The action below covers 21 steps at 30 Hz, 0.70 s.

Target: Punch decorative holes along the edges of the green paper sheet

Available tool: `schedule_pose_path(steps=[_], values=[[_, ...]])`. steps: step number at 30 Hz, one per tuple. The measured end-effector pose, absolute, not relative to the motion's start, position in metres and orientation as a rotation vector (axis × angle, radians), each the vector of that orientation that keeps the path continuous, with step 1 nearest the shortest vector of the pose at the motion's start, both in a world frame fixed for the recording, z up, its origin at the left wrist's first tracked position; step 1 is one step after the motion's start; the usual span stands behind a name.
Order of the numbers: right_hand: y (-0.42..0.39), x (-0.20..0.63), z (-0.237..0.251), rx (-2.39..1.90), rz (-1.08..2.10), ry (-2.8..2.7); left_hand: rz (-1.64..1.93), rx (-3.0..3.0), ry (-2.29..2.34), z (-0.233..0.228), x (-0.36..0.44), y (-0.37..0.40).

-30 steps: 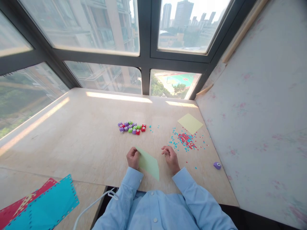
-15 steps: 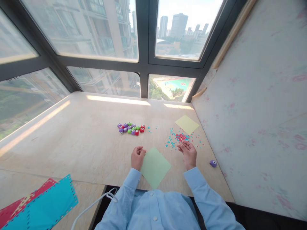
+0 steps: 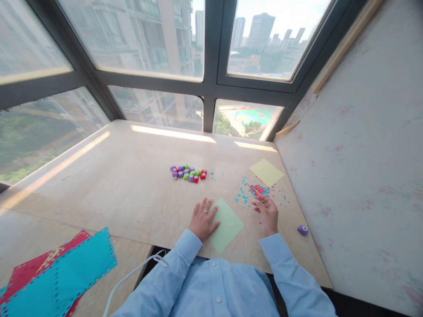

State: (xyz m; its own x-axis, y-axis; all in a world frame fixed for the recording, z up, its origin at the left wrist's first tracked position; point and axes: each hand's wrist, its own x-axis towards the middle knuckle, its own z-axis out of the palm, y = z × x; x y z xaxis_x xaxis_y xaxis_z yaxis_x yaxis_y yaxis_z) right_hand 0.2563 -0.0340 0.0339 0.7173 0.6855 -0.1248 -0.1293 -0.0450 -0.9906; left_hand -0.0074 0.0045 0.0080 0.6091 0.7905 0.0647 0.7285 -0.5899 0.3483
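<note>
We are pressing our flat, open left hand [image 3: 202, 220] on the green paper [image 3: 225, 223], holding our right hand [image 3: 268, 210] open, palm up, beside the confetti [image 3: 257, 190]

Setting was a high-rise room's window-side craft desk: marble-look tabletop [image 3: 132, 176] under corner windows [image 3: 139, 39] facing towers, small paper punches [image 3: 188, 172] beyond the left hand [image 3: 203, 220].

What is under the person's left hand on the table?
The left hand lies flat, fingers spread, on the left edge of a light green paper sheet, which rests on the table. Whether something small is under the palm cannot be seen.
</note>
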Motion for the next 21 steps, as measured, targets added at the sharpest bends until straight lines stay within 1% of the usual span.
schedule_pose_path(steps=[3,5,9,11,14,16,18,21], values=[[-0.035,0.252,0.034,-1.509,0.689,-0.555,0.312,2.459,1.590,0.005,-0.004,0.005],[-0.038,0.247,0.032,-1.532,0.700,-0.652,0.346,2.394,1.728,0.006,-0.003,0.007],[-0.049,0.227,0.019,-1.578,0.702,-0.972,0.432,2.303,1.791,0.015,-0.008,0.024],[-0.057,0.214,0.008,-1.595,0.611,-1.202,0.480,2.250,1.855,0.024,-0.012,0.041],[-0.067,0.196,-0.005,-1.556,0.391,-1.537,0.577,2.250,1.916,0.040,-0.013,0.075],[-0.069,0.190,-0.010,-1.543,0.301,-1.667,0.621,2.285,1.924,0.050,-0.009,0.100],[-0.069,0.188,-0.011,-1.540,0.261,-1.715,0.582,2.347,1.890,0.055,0.000,0.126],[-0.066,0.191,-0.010,-1.526,0.246,-1.743,0.420,2.475,1.779,0.056,0.015,0.163]])
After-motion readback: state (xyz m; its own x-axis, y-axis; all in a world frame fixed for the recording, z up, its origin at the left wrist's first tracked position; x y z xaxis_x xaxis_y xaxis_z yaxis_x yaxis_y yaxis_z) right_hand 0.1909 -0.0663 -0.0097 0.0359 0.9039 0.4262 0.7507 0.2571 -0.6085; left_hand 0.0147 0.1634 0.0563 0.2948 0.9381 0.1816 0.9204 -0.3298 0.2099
